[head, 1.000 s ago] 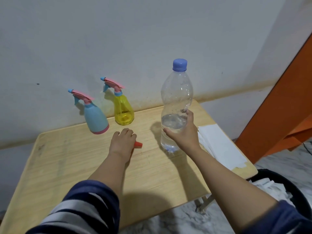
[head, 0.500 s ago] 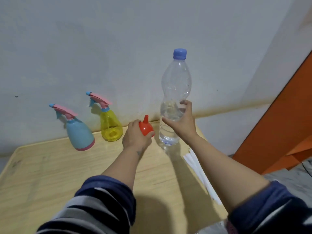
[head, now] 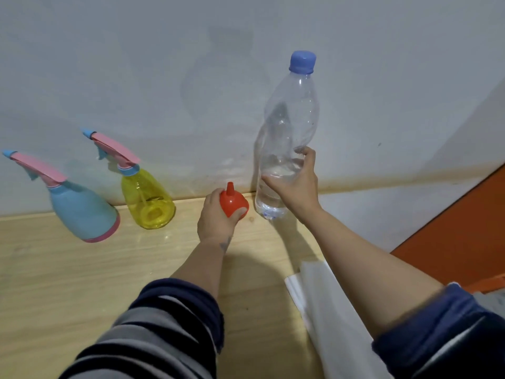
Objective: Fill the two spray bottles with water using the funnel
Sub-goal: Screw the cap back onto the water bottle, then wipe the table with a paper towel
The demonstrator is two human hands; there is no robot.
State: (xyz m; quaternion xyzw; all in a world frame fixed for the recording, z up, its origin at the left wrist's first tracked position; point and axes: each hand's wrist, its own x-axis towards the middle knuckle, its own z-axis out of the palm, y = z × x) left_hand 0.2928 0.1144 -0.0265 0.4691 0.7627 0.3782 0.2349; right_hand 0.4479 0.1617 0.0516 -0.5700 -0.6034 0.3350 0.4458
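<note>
The tall clear plastic water bottle with a blue cap (head: pixel 287 138), about a third full, is gripped by the right hand (head: pixel 297 184). A pale blue spray bottle (head: pixel 82 212) and a translucent yellow spray bottle (head: pixel 147 201), both capped, stand on the light wooden table (head: pixel 68 269) against the grey wall (head: pixel 164 64). The left hand (head: pixel 216 217) clasps the small orange plastic funnel (head: pixel 232 201).

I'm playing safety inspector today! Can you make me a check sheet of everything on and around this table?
Surface: light wooden table against a pale wall.
Job's things: blue spray bottle and yellow spray bottle stand side by side near the wall, spray heads on. Red funnel, spout up. Clear water bottle, blue cap on, partly filled.
Clutter: white paper at the table's right edge.
Hands: left hand grips the funnel; right hand holds the water bottle's lower half.
Cables: nothing seen.
Surroundings: orange panel on the right.
</note>
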